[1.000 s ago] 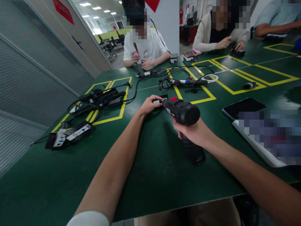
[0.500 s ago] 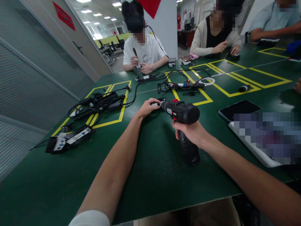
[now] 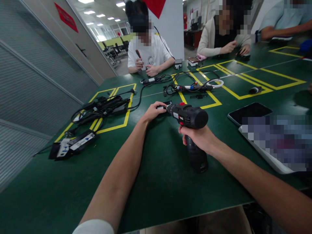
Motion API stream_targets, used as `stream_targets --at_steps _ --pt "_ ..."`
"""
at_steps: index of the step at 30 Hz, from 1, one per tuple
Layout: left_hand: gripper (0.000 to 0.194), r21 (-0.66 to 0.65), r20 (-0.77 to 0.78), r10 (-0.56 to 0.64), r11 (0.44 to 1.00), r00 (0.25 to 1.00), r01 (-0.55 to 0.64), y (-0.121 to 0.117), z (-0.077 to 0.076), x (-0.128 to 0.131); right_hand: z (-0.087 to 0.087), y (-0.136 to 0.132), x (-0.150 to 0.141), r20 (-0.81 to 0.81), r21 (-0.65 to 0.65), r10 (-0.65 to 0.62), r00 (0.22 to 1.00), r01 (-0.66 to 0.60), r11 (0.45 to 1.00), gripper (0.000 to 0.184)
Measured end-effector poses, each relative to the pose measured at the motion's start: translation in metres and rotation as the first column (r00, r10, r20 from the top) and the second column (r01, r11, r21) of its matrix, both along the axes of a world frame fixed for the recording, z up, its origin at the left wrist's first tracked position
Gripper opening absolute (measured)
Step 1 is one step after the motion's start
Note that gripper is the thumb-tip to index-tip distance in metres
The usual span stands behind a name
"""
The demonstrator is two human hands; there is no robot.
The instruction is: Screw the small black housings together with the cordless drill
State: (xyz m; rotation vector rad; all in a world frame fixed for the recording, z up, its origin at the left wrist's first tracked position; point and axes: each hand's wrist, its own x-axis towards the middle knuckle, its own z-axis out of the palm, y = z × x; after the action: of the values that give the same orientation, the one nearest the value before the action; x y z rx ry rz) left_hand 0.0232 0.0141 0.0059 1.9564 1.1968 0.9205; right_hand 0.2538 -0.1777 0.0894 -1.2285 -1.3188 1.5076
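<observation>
My right hand point(image 3: 198, 138) is wrapped round the grip of a black cordless drill point(image 3: 188, 115) with red accents. Its chuck points forward and left, toward a small black piece with a white label point(image 3: 161, 107) on the green table. My left hand point(image 3: 155, 112) closes its fingers on that piece and keeps it against the tabletop. The drill's front end covers part of the piece, so I cannot tell whether the bit touches it.
Bundled black cables and adapters point(image 3: 102, 109) lie to the left, near a black box with white labels point(image 3: 83, 140). A corded electric screwdriver point(image 3: 192, 87) lies farther back. A phone point(image 3: 251, 113) rests at the right. Across the table a person point(image 3: 151, 55) holds a red-handled screwdriver point(image 3: 138, 54).
The camera view has shifted slightly, and the drill's grip sits a little more upright than a second ago. Both hands keep their holds; the last half second shows almost no movement.
</observation>
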Motion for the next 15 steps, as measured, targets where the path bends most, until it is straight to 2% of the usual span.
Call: stream_targets --at_steps 15 --pt "0.034 -0.001 0.008 0.003 1.000 1.000 -0.003 -0.0015 0.0026 0.0017 0.0024 -0.0031 -0.0019 -0.013 -0.052 -0.029 0.999 0.028 0.998 0.007"
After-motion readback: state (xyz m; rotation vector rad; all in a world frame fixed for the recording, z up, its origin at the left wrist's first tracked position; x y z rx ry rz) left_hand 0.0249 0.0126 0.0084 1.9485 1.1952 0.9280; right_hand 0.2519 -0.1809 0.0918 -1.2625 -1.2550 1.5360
